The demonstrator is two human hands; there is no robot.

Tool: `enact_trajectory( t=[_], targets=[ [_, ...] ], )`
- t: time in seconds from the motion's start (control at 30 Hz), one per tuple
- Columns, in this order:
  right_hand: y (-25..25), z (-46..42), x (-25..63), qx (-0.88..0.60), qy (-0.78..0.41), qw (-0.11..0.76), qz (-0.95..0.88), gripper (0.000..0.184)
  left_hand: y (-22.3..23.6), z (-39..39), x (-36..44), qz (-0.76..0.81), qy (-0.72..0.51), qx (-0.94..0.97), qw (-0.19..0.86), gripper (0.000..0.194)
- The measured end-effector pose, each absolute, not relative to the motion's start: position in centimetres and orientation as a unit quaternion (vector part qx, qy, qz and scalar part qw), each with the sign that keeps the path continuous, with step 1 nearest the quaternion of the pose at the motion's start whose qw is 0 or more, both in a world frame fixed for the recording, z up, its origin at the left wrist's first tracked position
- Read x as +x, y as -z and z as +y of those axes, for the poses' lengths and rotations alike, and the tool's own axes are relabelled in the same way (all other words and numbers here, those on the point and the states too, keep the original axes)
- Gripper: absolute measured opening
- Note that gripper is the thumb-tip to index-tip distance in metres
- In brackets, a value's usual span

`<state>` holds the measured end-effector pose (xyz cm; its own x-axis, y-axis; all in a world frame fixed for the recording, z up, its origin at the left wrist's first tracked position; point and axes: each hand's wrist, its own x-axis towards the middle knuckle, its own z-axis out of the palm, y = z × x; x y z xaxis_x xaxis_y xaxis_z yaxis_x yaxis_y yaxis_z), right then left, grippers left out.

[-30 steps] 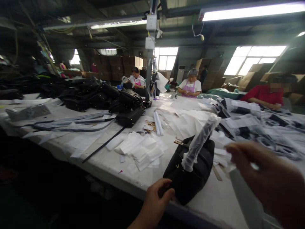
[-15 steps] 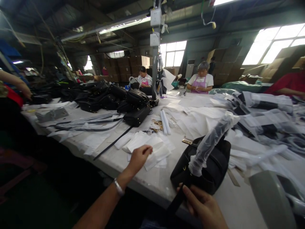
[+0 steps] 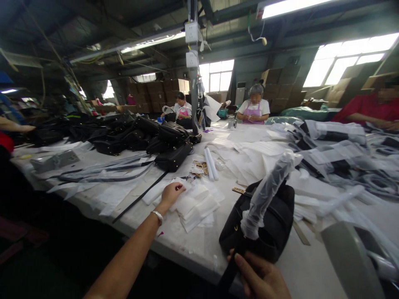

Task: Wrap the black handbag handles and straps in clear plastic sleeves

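Note:
My left hand [image 3: 171,193] reaches out to a pile of white paper sheets [image 3: 195,204] on the table, fingers curled on its near edge; a bracelet is on the wrist. My right hand [image 3: 260,276] is at the bottom edge, fingers closed on a black strap [image 3: 229,270] hanging from a black handbag [image 3: 260,226]. The bag lies on the table edge, its handle wrapped in clear plastic [image 3: 268,189].
The long white table [image 3: 311,270] carries a heap of black bags [image 3: 140,135], loose straps [image 3: 102,172], white rolls [image 3: 210,162] and wrapped pieces [image 3: 336,153]. Three people sit at the far side. Another person's arm [image 3: 15,126] shows at left. A grey chair back [image 3: 352,259] stands at right.
My left hand went from the bag's near end out to the paper pile. My right hand dropped from mid-air to the bag's strap and took hold of it.

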<state>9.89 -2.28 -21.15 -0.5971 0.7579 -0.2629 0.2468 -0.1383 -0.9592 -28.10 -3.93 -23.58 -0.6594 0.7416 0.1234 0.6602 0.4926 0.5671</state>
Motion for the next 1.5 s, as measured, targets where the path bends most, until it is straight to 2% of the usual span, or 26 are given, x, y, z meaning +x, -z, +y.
enact_trajectory(
  t=[0.33, 0.57, 0.63, 0.73, 0.83, 1.0, 1.17, 1.3, 1.5],
  targets=[
    [20.7, -2.0, 9.9, -0.365, -0.654, 0.191, -0.634, 0.062, 20.9, -4.8, -28.3, 0.804, -0.433, 0.405, 0.043, 0.028],
    [21.5, -2.2, 9.8, -0.355, -0.648, 0.214, -0.64, 0.059, 19.0, -5.3, -27.1, 0.779, -0.491, 0.385, 0.059, 0.071],
    [21.4, -2.2, 9.8, -0.351, -0.65, 0.211, -0.641, 0.061, 19.1, -5.1, -27.0, 0.779, -0.49, 0.382, 0.085, 0.066],
    [21.1, -2.2, 9.8, -0.351, -0.648, 0.215, -0.64, 0.06, 19.7, -4.7, -27.1, 0.793, -0.465, 0.374, 0.123, 0.042],
    [20.9, -2.2, 9.9, -0.349, -0.65, 0.216, -0.64, 0.057, 20.2, -4.2, -27.3, 0.804, -0.431, 0.377, 0.161, 0.031],
    [21.0, -2.2, 10.0, -0.348, -0.647, 0.215, -0.644, 0.055, 20.2, -3.7, -26.7, 0.782, -0.426, 0.399, 0.22, 0.037],
    [21.6, -2.0, 9.9, -0.344, -0.661, 0.218, -0.63, 0.058, 19.0, -3.9, -25.6, 0.766, -0.454, 0.392, 0.233, 0.055],
    [21.5, -2.0, 9.8, -0.341, -0.666, 0.23, -0.622, 0.058, 17.6, -5.6, -23.3, 0.735, -0.509, 0.377, 0.244, 0.048],
    [20.0, -2.7, 9.4, -0.33, -0.715, 0.243, -0.567, 0.051, 17.1, -11.1, -17.1, 0.695, -0.55, 0.338, 0.316, 0.041]
  ],
)
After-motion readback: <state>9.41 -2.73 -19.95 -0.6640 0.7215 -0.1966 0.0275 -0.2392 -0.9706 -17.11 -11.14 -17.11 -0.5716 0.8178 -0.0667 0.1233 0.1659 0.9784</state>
